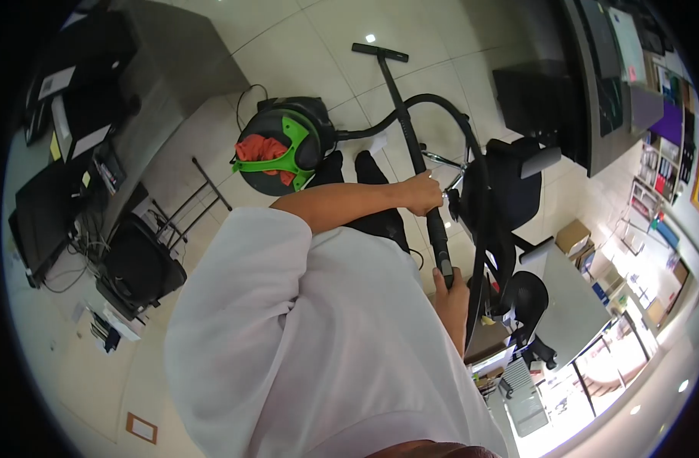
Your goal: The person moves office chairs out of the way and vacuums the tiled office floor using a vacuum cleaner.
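My left hand [422, 193] is wrapped around the middle of a black vacuum cleaner wand [401, 114], with my left arm reaching across my body. Lower down, my right hand [450, 300] closes on the grip end of the same wand. The flat floor head [380, 52] rests on the tiles at the wand's far end. In front of my feet, to the left, stands a black canister vacuum [313, 114] with a green handle [294, 145]. A red-orange cloth [259, 149] lies on its top. The black hose [433, 99] arcs from the canister past my right side.
A black office chair [510, 187] stands close to the right of the wand. Grey desks [189, 65] flank both sides, with a black backpack [140, 263] and a folded metal frame [197, 202] on the left. Loose cables [86, 244] hang there. Shelves [670, 153] are far right.
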